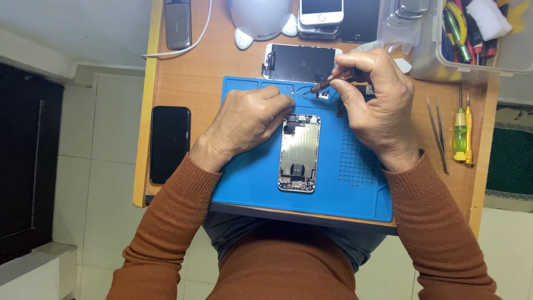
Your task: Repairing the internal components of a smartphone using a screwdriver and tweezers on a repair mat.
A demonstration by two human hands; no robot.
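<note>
Opened phone (300,153) on mat (355,183), screen (300,62) behind.

A wooden desk (183,78) carries a blue mat (355,183), a black phone (169,143) (face down) and screwdrivers (461,130).

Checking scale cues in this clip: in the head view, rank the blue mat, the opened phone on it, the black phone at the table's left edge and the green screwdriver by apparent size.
1. Blue mat, clearly largest.
2. Black phone and opened phone: look about alike, so I will not rank them.
3. Green screwdriver, smallest.

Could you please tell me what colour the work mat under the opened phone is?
The work mat is blue, seen clearly in the head view.
</note>
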